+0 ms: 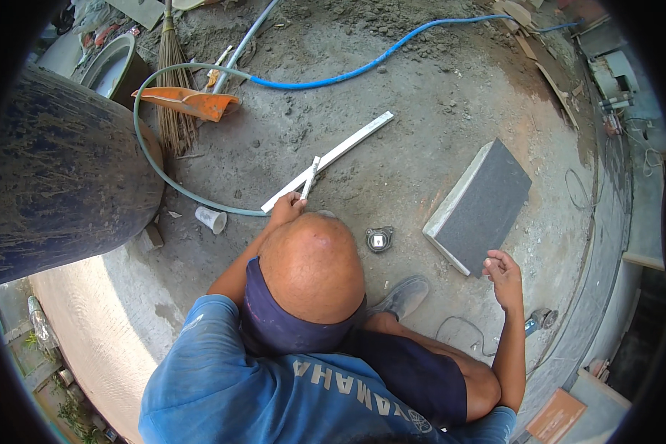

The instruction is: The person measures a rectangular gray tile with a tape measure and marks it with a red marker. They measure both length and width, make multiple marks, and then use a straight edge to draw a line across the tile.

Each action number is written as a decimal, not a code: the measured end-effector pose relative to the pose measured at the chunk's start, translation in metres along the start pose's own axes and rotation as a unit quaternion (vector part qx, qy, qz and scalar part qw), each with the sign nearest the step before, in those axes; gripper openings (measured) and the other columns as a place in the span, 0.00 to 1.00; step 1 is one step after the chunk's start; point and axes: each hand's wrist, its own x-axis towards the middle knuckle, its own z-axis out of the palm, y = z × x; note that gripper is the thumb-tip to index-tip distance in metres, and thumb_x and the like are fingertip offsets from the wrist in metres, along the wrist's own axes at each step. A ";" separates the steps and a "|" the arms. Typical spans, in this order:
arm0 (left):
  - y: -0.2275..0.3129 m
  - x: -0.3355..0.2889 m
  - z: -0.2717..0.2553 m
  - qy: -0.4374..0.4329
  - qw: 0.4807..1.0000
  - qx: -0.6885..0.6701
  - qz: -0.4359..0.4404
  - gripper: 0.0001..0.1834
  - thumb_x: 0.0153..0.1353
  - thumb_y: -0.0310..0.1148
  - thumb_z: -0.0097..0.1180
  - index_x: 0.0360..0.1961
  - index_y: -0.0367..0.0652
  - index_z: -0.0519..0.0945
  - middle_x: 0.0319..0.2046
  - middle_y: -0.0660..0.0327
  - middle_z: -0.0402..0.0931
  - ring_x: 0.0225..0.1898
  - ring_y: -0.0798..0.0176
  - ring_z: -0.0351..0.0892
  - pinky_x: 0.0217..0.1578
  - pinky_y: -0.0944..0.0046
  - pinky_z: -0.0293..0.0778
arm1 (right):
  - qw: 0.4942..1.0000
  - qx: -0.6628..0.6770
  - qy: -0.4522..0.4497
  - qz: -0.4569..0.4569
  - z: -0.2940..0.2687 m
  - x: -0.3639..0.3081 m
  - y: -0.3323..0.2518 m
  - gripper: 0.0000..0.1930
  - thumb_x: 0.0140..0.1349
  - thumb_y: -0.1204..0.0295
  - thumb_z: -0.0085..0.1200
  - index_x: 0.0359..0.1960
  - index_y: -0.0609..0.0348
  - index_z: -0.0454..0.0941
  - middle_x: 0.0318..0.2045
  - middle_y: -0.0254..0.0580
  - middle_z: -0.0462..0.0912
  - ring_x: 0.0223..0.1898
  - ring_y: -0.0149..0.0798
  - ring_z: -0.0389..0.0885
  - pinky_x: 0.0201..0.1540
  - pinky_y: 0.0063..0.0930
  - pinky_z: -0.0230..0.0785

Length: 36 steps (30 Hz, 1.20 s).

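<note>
My left hand (pixel 288 206) is closed around the lower end of a short, thin white strip (pixel 310 177), which lies across a longer white bar (pixel 348 149) on the ground. My left knee hides part of that forearm. My right hand (pixel 503 275) is by the near corner of a dark grey slab (pixel 485 200) with a pale, rough edge. Its fingers are loosely bent and apart, with nothing visible in them. Between my hands, on the concrete, sits a small black and silver device (pixel 378 239) that looks like a tape measure.
A large dark drum (pixel 66 170) stands at left, beside a white cup (pixel 211 220). Behind are a straw broom (pixel 174 96), an orange dustpan (pixel 189 102), a bucket (pixel 118 70) and a blue hose (pixel 348 76). A corded grinder (pixel 542 321) lies at lower right.
</note>
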 end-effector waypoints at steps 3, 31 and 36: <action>0.010 -0.013 0.007 -0.078 0.997 0.006 0.004 0.08 0.64 0.33 0.57 0.34 0.39 0.78 0.22 0.66 0.75 0.24 0.71 0.72 0.25 0.67 0.68 | 1.000 0.002 0.004 -0.001 0.000 -0.002 0.000 0.14 0.64 0.73 0.57 0.49 0.66 0.75 0.33 0.34 0.79 0.33 0.26 0.76 0.38 0.20 0.69; 0.003 0.020 0.004 -0.139 0.983 0.091 -0.084 0.10 0.68 0.37 0.52 0.35 0.41 0.76 0.24 0.66 0.74 0.25 0.71 0.75 0.27 0.69 0.71 | 0.999 -0.041 0.012 -0.013 -0.005 -0.001 0.017 0.17 0.64 0.64 0.58 0.50 0.62 0.77 0.36 0.41 0.82 0.36 0.30 0.78 0.42 0.25 0.71; -0.005 0.030 -0.006 -0.114 0.976 0.183 0.012 0.05 0.63 0.30 0.59 0.34 0.41 0.77 0.25 0.66 0.75 0.26 0.73 0.73 0.27 0.70 0.69 | 0.997 -0.062 0.004 -0.036 -0.002 0.003 0.015 0.18 0.64 0.64 0.58 0.50 0.62 0.77 0.37 0.41 0.82 0.36 0.31 0.78 0.42 0.26 0.72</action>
